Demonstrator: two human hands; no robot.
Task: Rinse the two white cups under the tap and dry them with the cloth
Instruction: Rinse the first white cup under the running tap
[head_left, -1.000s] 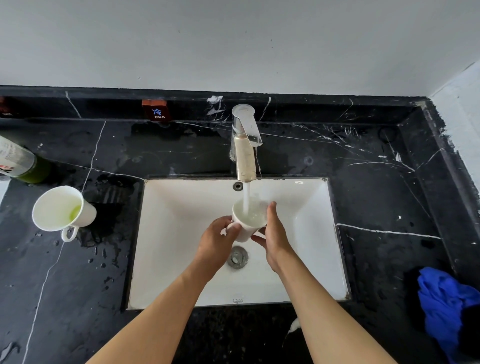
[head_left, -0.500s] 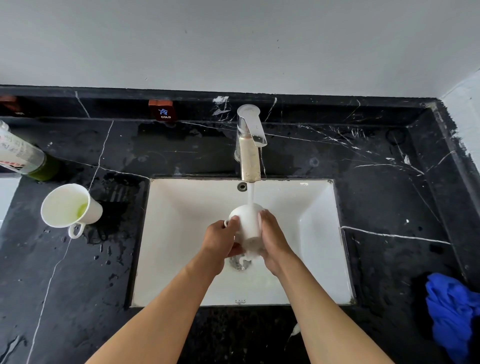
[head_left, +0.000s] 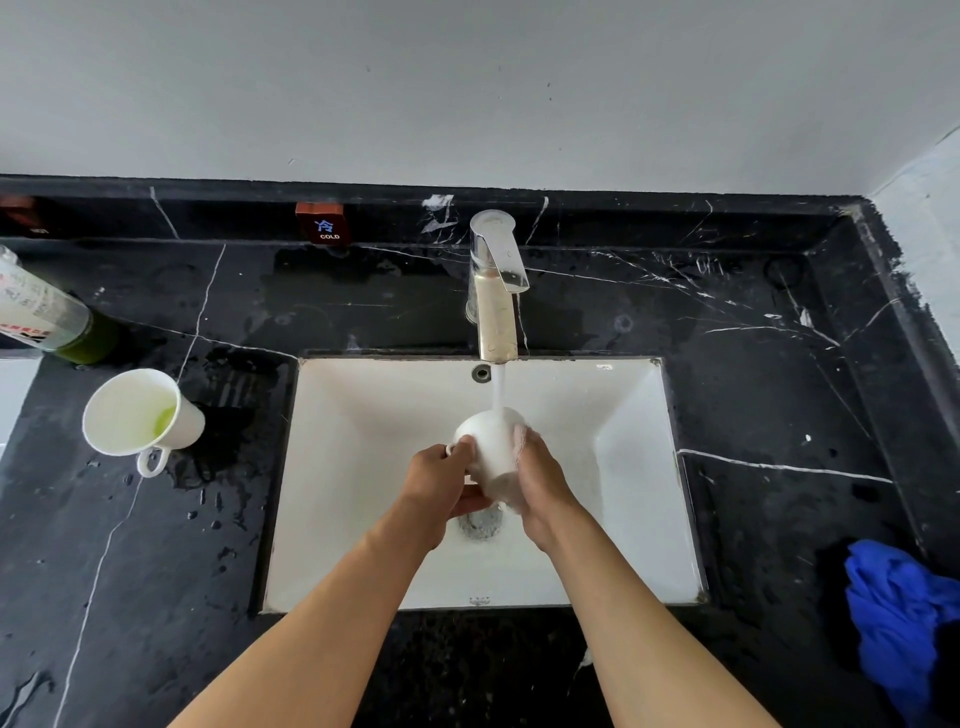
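Note:
One white cup (head_left: 490, 441) is upside down over the white sink (head_left: 374, 415), with the tap's (head_left: 496, 291) running water falling on its base. My left hand (head_left: 439, 480) grips it at the handle side and from below. My right hand (head_left: 540, 478) is wrapped around its right side, wet with foam. The second white cup (head_left: 136, 413) stands on the black counter to the left of the sink, with green liquid inside. The blue cloth (head_left: 904, 618) lies crumpled on the counter at the far right.
A bottle (head_left: 47, 317) with green content lies at the far left of the black marble counter (head_left: 779, 405). Water drops and a puddle spread around the left cup. A red COLD label (head_left: 321, 224) sits on the back ledge. The drain (head_left: 480, 522) shows below my hands.
The cup in my hands went from upright and filling under the stream to turned upside down, water now hitting its base. Both hands stayed on it over the drain.

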